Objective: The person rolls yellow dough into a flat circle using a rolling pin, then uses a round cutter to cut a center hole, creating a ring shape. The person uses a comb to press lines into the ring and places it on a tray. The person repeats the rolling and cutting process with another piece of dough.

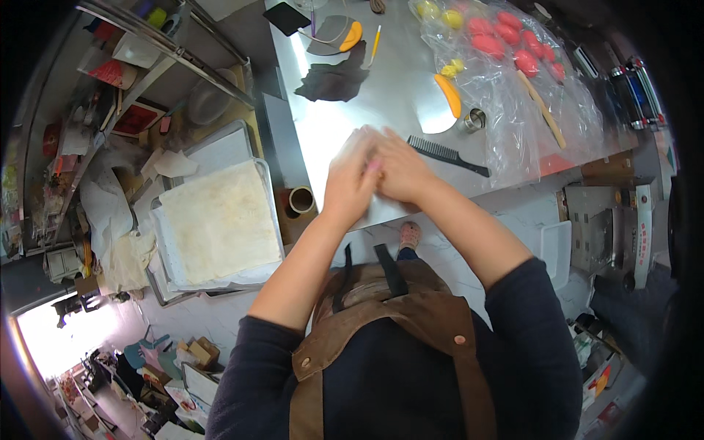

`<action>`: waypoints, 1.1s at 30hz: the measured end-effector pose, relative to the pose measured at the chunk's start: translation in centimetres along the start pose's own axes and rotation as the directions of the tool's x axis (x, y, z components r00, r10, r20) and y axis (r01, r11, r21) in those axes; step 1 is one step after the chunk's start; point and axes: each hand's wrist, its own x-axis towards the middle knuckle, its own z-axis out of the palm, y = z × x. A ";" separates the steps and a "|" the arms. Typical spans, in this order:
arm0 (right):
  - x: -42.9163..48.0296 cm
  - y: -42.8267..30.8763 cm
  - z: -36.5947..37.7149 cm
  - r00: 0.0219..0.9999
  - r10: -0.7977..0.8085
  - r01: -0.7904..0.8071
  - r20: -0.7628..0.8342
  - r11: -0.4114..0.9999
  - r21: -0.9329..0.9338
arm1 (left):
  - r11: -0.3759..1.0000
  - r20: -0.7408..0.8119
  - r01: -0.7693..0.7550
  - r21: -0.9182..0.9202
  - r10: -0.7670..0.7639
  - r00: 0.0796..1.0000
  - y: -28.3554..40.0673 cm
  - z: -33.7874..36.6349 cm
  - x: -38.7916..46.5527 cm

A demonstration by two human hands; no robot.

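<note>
Over the near edge of the steel table [379, 104], my left hand [352, 173] and my right hand [399, 168] are pressed together, palms facing. Both are blurred, and whatever may lie between them is hidden. A black comb [448, 157] lies just right of my right hand. Beyond it are a small metal cup [474, 119] and a scraper with a yellow-orange handle [448, 96]. A second such scraper [352, 37] lies farther back, near a thin yellow tool [376, 44] and a dark, ragged sheet [335, 77].
Clear plastic [511, 118] at the right holds red and yellow lumps [487, 47], with a wooden stick [542, 110] on it. At left, a pale sheet [223, 220] lies on stacked metal trays [275, 220] beside a cardboard tube [301, 199]. A metal shelf rail [165, 44] crosses the upper left.
</note>
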 end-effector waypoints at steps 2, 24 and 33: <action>1.7 1.5 0.6 0.992 -0.057 0.053 0.115 0.998 0.041 | 0.992 0.099 0.028 0.125 -0.040 0.994 0.7 4.0 4.0; 3.3 3.6 2.5 0.947 0.080 -0.188 0.311 0.923 0.336 | 0.896 -0.057 0.437 -0.085 -0.442 0.895 -3.1 5.9 7.9; -9.1 11.6 -7.6 0.885 0.423 -0.344 -0.194 0.876 0.338 | 0.715 0.115 0.287 0.638 -0.457 0.882 0.0 11.3 7.2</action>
